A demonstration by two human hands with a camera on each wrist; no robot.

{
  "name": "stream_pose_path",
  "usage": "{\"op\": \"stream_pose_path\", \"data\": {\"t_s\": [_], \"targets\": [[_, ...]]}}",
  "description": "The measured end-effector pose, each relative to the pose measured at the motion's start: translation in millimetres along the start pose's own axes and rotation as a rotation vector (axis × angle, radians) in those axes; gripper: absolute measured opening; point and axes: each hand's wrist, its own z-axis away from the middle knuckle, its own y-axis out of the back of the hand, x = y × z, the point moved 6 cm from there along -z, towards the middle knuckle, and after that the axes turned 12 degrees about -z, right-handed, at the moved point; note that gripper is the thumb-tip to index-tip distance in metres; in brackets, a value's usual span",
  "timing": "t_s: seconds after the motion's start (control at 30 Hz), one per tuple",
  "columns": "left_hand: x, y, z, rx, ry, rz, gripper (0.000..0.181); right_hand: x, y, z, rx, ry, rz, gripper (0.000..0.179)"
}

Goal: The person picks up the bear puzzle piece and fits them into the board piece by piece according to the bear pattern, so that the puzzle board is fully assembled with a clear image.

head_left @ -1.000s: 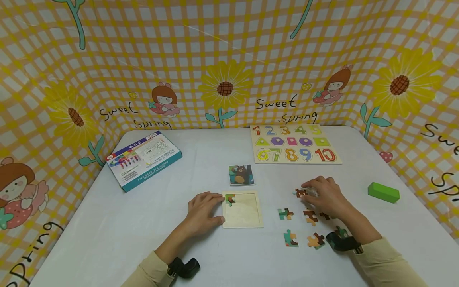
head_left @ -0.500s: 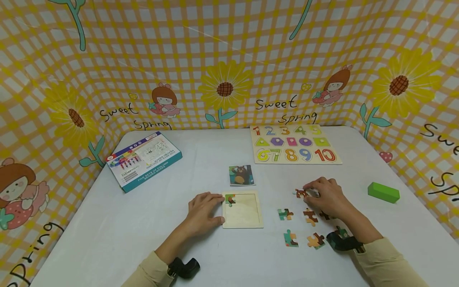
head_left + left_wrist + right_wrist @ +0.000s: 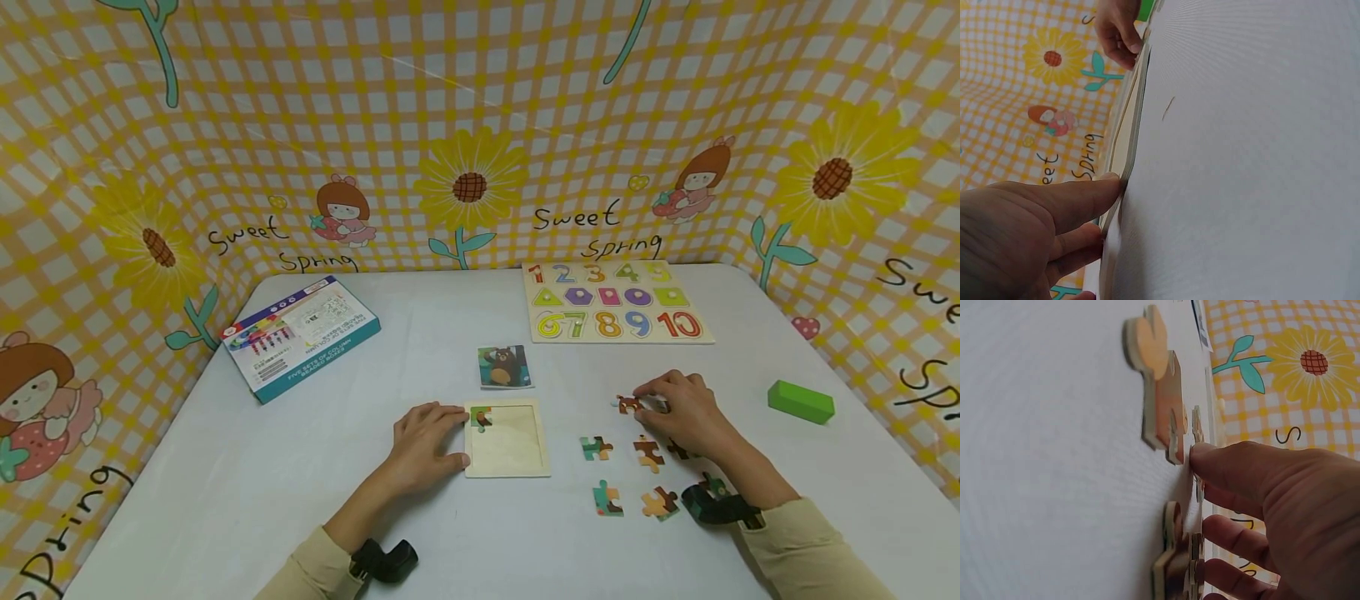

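Observation:
The left hand (image 3: 429,446) rests at the left edge of a shallow square wooden puzzle tray (image 3: 544,442), its index finger and thumb spread along that edge. In the left wrist view the thumb (image 3: 1085,199) touches the rim. One green and brown jigsaw piece (image 3: 481,417) lies in the tray's upper left corner. Farther right, the right hand (image 3: 686,412) pinches a brown jigsaw piece with a bear's face (image 3: 627,405) between thumb and index finger, at table level. Loose jigsaw pieces, such as a brown one (image 3: 648,452) and a teal one (image 3: 607,498), lie below it, some partly hidden by the right arm.
Behind the tray lies a bear picture card (image 3: 504,367). A number board (image 3: 621,310) sits at the back right, a flat teal-edged box (image 3: 302,337) at the back left. A green block (image 3: 801,402) stands near the right side. Patterned cloth (image 3: 405,100) encloses the table.
The right hand's index finger and thumb have shifted slightly at the bear-face piece, which shows more plainly now. The left hand and the tray have stayed in place.

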Motion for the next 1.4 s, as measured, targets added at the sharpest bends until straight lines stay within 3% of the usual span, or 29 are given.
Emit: {"op": "stream_pose_path", "data": {"t_s": [0.7,1.4], "targets": [[-0.8,-0.7,-0.1,0.004,0.001,0.008,0.053,-3.4,0.3,0.7,0.005,0.001,-0.005,0.029],[0.1,0.1,1.2,-0.003,0.001,0.006,0.054,-53.7,-3.3,1.2,0.010,0.091,-0.057,0.028]]}}
